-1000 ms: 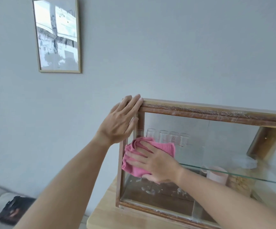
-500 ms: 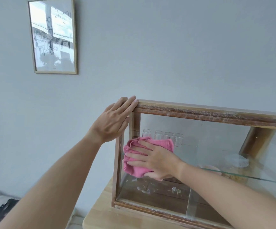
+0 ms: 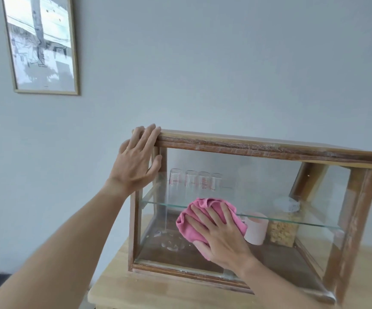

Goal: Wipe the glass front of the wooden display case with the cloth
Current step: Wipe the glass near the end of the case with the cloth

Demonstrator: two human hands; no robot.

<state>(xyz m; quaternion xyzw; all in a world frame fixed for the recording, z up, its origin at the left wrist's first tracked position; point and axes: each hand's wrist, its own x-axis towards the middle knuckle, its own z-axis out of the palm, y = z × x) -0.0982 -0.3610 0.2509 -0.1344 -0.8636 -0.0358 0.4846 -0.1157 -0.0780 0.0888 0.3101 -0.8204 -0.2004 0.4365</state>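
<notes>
A wooden display case [image 3: 258, 144] with a worn brown frame stands on a light wooden table [image 3: 158, 293]. Its glass front [image 3: 280, 186] faces me. My right hand [image 3: 220, 235] presses a bunched pink cloth [image 3: 189, 226] flat against the lower middle of the glass. My left hand [image 3: 138, 159] lies with fingers spread over the case's top left corner, holding the frame. Much of the cloth is hidden under my right hand.
Inside the case, several clear measuring glasses [image 3: 194, 180] stand on a glass shelf [image 3: 292, 219]. Below it are a pink cup [image 3: 256, 228] and a jar of cereal [image 3: 284, 228]. A framed picture [image 3: 40, 45] hangs on the grey wall at upper left.
My right hand has slid the pink cloth to the right and downward across the glass, away from the left post. My left hand stays on the top left corner.
</notes>
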